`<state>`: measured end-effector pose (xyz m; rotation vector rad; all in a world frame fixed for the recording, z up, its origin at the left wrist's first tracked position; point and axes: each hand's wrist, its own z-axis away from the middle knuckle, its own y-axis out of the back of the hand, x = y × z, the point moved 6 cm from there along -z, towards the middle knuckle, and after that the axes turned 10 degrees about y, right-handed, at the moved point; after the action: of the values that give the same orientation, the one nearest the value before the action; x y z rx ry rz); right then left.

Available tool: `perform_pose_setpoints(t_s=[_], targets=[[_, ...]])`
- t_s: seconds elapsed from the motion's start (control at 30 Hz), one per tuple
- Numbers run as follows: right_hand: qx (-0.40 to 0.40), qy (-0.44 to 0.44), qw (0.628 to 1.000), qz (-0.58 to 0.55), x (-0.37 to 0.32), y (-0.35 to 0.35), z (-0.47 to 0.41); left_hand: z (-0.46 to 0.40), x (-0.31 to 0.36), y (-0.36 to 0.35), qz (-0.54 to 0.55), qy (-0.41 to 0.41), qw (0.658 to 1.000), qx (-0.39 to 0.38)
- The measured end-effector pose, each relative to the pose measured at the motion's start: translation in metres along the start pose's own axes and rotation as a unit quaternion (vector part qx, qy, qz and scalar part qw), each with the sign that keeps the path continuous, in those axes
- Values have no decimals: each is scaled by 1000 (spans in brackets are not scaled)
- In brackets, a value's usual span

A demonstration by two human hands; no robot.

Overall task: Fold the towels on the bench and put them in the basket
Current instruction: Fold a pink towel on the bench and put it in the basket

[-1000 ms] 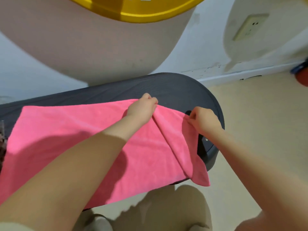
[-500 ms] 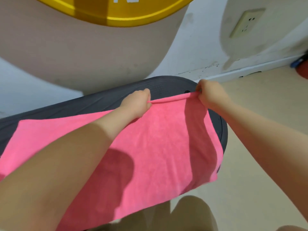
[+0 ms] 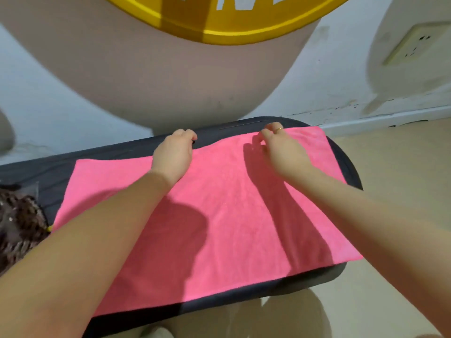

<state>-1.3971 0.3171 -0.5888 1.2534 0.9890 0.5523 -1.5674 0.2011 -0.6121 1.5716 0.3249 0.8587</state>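
Head view: we've spread the pink towel [image 3: 219, 215] flat on the table [image 3: 346, 167].
Left hand [image 3: 172, 157] and right hand [image 3: 280, 150], fingers curled, pinch its far edge; folding next.

cropped white letters on yellow band [image 3: 219, 20], unreadable, no other text

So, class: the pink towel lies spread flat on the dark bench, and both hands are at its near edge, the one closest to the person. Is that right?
Not quite. The left hand and right hand are at the far edge of the pink towel, toward the wall, as the head view shows. The towel does lie spread flat on the dark bench.
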Motion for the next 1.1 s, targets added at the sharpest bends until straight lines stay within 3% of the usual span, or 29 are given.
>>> perform_pose_setpoints(t_s=[0.1,0.27,0.4,0.53,0.63,0.83,0.9,0.97,1.1], targets=[[-37,61,997,-17,-59,-24,-25,3,-58,22,-83,43,996,-5],[-75,62,995,-12,-119,-57,-63,16,-140,47,-210,113,970,-55],[-108,2,994,2,-120,-75,-74,12,-160,49,-246,97,961,-74],[-149,2,987,52,-116,-76,-83,6,-167,52,-289,89,950,-78],[-108,27,990,87,-128,-66,-87,4,-170,60,-280,99,954,-51],[-23,28,999,21,-127,-69,-63,17,-168,69,-229,151,962,23],[-29,14,999,10,-114,-71,-36,23,-139,56,-189,94,977,29],[-39,10,999,35,-96,-68,-9,36,-86,39,-131,-16,990,42],[-57,-4,997,53,-43,-59,37,76,14,-12,-51,-125,987,-87]])
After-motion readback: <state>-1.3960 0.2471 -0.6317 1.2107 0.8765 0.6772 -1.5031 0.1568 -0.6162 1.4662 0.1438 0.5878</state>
